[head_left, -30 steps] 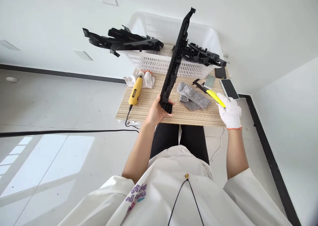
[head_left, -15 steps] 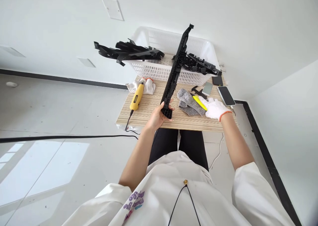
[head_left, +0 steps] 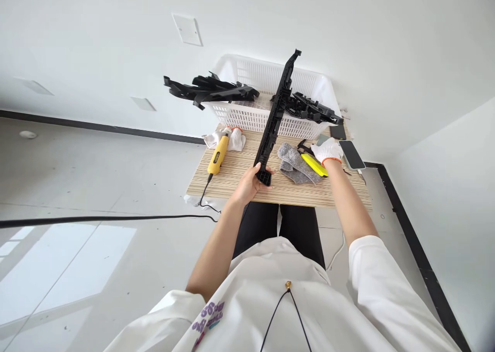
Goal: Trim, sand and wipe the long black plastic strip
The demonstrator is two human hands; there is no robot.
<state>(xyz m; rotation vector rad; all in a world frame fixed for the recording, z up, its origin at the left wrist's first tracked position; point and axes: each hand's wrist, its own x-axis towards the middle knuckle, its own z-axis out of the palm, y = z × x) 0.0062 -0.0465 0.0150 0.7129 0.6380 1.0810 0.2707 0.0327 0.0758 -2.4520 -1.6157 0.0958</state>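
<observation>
My bare left hand grips the lower end of a long black plastic part, which stands tilted up from the wooden table towards the basket. My right hand, in a white glove, rests at the far right of the table, over a small black tool. A yellow utility knife lies on a grey cloth just beside my right wrist. Whether my fingers touch the knife or hold the black tool is hidden by the glove.
A white basket at the table's back holds several black plastic parts. A yellow corded power tool and a white glove lie at the left. Two phones lie at the right. A black cable crosses the floor.
My right hand moved left and then away from me, and the yellow knife now lies on the grey cloth by my wrist. My left hand kept hold of the long black part.
</observation>
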